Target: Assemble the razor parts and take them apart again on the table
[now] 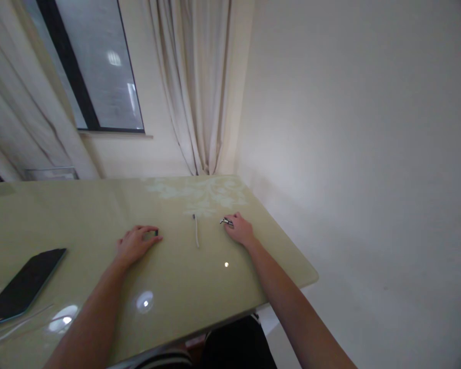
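My left hand (135, 244) rests on the glossy table, thumb and forefinger pinching a small dark piece (156, 232). Its kind is too small to make out. To the right, my right hand (239, 229) is closed around a small shiny metal tool (226, 221) with dark parts, which sticks out to the left of the fingers. Its exact kind is unclear. Between the two hands, apart from both, lies a thin, slightly bent white stick (196, 233) with a dark end pointing away from me.
A dark tablet-like slab (25, 284) lies at the left of the table (169, 287), with a thin white cable (13, 327) near it. The wall (349, 179) runs along the right, and curtains (200, 92) hang behind the far edge.
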`<state>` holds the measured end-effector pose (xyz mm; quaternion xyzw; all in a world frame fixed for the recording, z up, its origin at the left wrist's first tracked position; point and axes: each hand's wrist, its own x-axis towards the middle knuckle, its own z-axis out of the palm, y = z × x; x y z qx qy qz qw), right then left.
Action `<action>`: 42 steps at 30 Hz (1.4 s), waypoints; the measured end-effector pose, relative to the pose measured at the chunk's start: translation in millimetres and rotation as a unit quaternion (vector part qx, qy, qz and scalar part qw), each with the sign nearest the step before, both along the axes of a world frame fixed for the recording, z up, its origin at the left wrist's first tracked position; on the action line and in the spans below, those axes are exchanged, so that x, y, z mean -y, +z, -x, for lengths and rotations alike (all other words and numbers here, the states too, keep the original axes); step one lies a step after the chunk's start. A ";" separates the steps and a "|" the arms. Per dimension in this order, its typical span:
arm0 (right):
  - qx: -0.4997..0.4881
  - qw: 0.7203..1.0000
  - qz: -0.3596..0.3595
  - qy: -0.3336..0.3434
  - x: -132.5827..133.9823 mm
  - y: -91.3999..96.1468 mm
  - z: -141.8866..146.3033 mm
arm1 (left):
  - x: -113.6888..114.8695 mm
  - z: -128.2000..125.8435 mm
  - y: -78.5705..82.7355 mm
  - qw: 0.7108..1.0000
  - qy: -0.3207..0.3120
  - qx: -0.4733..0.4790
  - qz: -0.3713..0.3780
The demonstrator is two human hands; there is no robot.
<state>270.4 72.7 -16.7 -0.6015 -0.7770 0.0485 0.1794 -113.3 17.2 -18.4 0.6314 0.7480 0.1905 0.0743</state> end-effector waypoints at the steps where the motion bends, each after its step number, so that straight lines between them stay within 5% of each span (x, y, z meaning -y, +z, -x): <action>1: 0.011 1.000 0.000 0.005 -1.1 0.0 0.5 | -0.4 0.3 -0.9 1.000 -0.001 0.002 -0.001; 12: 0.032 0.999 0.000 -0.040 -0.9 2.8 0.8 | -1.8 -19.2 -3.9 0.999 -0.038 0.022 -0.027; 21: -0.094 0.988 -0.023 -0.121 -9.6 3.0 -18.3 | -6.2 -47.8 -8.1 0.980 -0.115 0.088 -0.136; 29: -0.086 0.990 -0.022 -0.110 -7.2 1.6 -12.9 | -3.1 -62.0 -4.9 0.969 -0.141 0.134 -0.152; 32: -0.146 0.988 -0.037 -0.040 -1.0 4.7 -0.3 | -0.2 -70.9 1.9 0.954 -0.140 0.194 -0.183; 36: -0.331 0.928 0.041 0.166 16.5 5.3 36.6 | 8.9 -89.8 13.8 0.929 -0.145 0.262 -0.217; 42: -0.522 0.797 0.213 0.217 43.4 5.2 69.8 | 24.2 -117.2 23.0 0.909 -0.205 0.289 -0.222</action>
